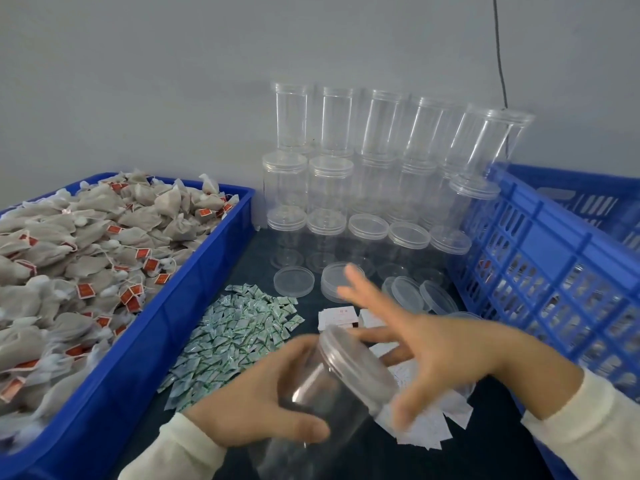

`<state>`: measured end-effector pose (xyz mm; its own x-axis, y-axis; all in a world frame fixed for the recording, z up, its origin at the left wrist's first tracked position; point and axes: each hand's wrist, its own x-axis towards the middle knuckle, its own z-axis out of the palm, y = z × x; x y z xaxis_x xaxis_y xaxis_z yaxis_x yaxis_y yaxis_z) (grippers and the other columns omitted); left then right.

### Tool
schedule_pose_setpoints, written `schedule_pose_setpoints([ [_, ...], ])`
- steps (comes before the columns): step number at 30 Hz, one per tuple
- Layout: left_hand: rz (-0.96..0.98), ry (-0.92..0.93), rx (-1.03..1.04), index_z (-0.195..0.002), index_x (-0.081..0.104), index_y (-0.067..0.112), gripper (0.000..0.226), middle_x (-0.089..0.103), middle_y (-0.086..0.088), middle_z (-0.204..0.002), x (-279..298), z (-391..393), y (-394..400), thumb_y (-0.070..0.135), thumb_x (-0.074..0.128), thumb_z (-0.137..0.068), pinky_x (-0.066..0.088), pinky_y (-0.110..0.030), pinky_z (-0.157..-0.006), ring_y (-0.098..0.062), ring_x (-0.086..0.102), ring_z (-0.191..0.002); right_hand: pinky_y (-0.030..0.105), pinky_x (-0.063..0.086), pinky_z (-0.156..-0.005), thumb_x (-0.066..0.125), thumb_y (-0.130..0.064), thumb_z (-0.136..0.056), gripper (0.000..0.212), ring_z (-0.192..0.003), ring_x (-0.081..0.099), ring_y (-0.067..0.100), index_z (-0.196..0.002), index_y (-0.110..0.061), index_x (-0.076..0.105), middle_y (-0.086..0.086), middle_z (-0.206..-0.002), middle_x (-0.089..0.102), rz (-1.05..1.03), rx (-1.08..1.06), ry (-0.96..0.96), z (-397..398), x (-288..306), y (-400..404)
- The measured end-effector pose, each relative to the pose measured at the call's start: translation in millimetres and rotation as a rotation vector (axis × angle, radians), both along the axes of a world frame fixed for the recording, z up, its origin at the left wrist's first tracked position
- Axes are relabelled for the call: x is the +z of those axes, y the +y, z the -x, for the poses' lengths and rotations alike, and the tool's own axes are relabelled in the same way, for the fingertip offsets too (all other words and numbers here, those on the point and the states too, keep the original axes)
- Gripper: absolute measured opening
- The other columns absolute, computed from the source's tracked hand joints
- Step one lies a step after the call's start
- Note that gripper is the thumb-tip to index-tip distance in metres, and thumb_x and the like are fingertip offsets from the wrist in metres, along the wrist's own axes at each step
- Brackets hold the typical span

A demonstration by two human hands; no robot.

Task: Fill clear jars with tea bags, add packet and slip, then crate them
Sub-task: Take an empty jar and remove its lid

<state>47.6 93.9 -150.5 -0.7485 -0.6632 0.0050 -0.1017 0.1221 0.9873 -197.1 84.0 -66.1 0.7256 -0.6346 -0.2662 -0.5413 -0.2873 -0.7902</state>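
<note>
A small packing workroom — a blue plastic bin [221, 237] heaped with tea bags [86, 244] at left, stacked clear plastic jars [346, 161] against a bare grey wall [138, 81], a blue slatted crate [540, 258] at right.

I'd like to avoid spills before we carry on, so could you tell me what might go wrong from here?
1. The left hand grips the tilted clear plastic jar alone; the right hand is spread open at its lid end and blurred, so the jar might slip.
2. The stacked empty clear jars stand close behind; a sweeping arm might topple them.
3. The loose white paper slips lie under the jar and might scatter.
</note>
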Motion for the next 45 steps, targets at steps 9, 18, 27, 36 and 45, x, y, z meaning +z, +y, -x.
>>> schedule_pose_setpoints([
  [9, 1.381, -0.714, 0.524, -0.124, 0.051, 0.009, 0.095, 0.064, -0.008, -0.123, 11, 28, 7, 0.033, 0.089, -0.04, 0.051, -0.042, -0.092, -0.028, 0.064, -0.11, 0.035, 0.058, -0.068, 0.04, -0.088, -0.066, 0.093, -0.088, 0.071, 0.034, -0.133, -0.025, 0.05, 0.02, -0.118, 0.064, -0.55, -0.466, 0.017, -15, -23, -24],
  [18, 1.373, -0.66, 0.537, -0.126, 0.045, 0.012, 0.088, 0.063, -0.006, -0.126, 8, 25, 6, 0.024, 0.084, -0.048, 0.046, -0.037, -0.099, -0.025, 0.062, -0.114, 0.036, 0.058, -0.075, 0.054, -0.064, -0.083, 0.061, -0.086, 0.066, 0.032, -0.126, -0.022, 0.051, 0.02, -0.114, 0.065, -0.356, -0.445, -0.111, -18, -35, -20],
  [27, 1.181, -0.563, 0.508, -0.124, 0.053, 0.015, 0.091, 0.063, 0.0, -0.124, 15, 24, 3, 0.037, 0.084, -0.042, 0.044, -0.027, -0.094, -0.02, 0.063, -0.109, 0.039, 0.056, -0.078, 0.064, -0.052, -0.071, 0.06, -0.095, 0.064, 0.036, -0.124, -0.031, 0.045, 0.022, -0.115, 0.058, -0.092, -0.354, -0.127, -13, -39, -21],
  [36, 0.707, -0.474, 0.333, -0.134, 0.026, 0.05, 0.092, 0.037, 0.04, -0.114, 18, 12, 1, 0.052, 0.079, -0.059, 0.032, 0.0, -0.083, 0.017, 0.04, -0.104, 0.041, 0.054, -0.082, 0.069, -0.052, -0.068, 0.068, -0.093, 0.061, 0.019, -0.128, -0.05, 0.036, -0.001, -0.112, 0.058, 0.161, -0.124, 0.089, -7, -32, -19],
  [45, 0.411, -0.364, 0.237, -0.123, 0.034, 0.043, 0.086, 0.046, 0.034, -0.118, 15, 6, -5, 0.043, 0.088, -0.055, 0.04, -0.009, -0.095, 0.015, 0.045, -0.113, 0.034, 0.051, -0.089, 0.069, -0.049, -0.066, 0.073, -0.099, 0.058, 0.009, -0.129, -0.05, 0.035, -0.015, -0.114, 0.052, 0.224, -0.013, 0.149, -4, -24, -14],
])
